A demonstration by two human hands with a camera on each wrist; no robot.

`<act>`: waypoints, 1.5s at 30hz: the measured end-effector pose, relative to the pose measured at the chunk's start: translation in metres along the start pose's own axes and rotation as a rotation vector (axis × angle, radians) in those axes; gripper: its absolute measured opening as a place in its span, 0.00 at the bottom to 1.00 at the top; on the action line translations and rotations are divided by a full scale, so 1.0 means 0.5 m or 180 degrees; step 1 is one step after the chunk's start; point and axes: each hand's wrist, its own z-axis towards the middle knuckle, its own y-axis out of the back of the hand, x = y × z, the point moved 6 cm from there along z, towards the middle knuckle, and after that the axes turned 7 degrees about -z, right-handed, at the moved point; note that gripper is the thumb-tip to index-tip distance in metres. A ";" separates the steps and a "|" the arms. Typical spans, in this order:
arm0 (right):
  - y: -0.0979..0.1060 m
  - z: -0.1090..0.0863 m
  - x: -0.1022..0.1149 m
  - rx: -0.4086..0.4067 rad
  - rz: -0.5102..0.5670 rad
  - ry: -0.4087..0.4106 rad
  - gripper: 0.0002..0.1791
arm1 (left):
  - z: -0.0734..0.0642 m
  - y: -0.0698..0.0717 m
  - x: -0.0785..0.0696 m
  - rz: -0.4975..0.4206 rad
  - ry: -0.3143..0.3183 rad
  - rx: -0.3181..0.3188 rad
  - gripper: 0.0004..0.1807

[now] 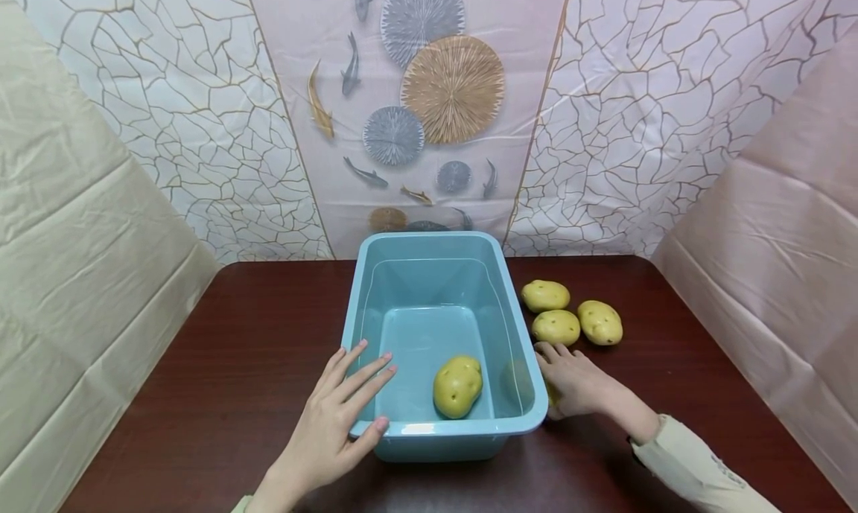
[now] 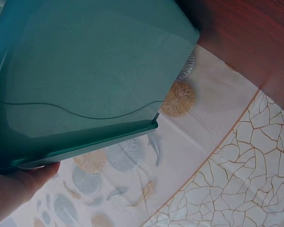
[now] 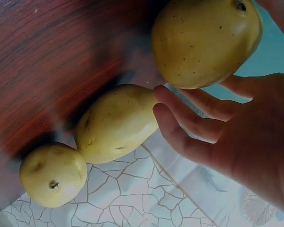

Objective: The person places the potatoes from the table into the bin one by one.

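One potato (image 1: 458,386) in tub (image 1: 456,427), four outside.
Right hand (image 1: 578,383) grasps another potato (image 3: 206,42); left hand (image 1: 328,424) released; three potatoes (image 1: 556,327) toward desk's (image 1: 268,334) far-right corner.

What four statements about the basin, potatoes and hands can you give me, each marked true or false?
1. One potato lies inside the blue basin. True.
2. Only one hand shows in the head view. False: the left hand shows too, at the basin's left side.
3. The right hand is outside the basin, by another potato. True.
4. No potatoes lie right of the basin. False: three more potatoes lie there, beyond the right hand.
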 end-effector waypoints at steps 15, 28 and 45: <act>-0.003 0.002 0.013 -0.0063 0.0252 0.0293 0.33 | 0.000 0.002 -0.001 -0.0012 -0.0003 0.0003 0.24; -0.010 -0.003 -0.002 0.0117 0.0112 -0.0103 0.40 | 0.000 0.006 -0.002 -0.0049 -0.0034 -0.0043 0.25; -0.024 -0.009 -0.003 0.0219 0.0276 -0.0061 0.48 | 0.002 0.004 -0.002 -0.0056 -0.0027 -0.0013 0.24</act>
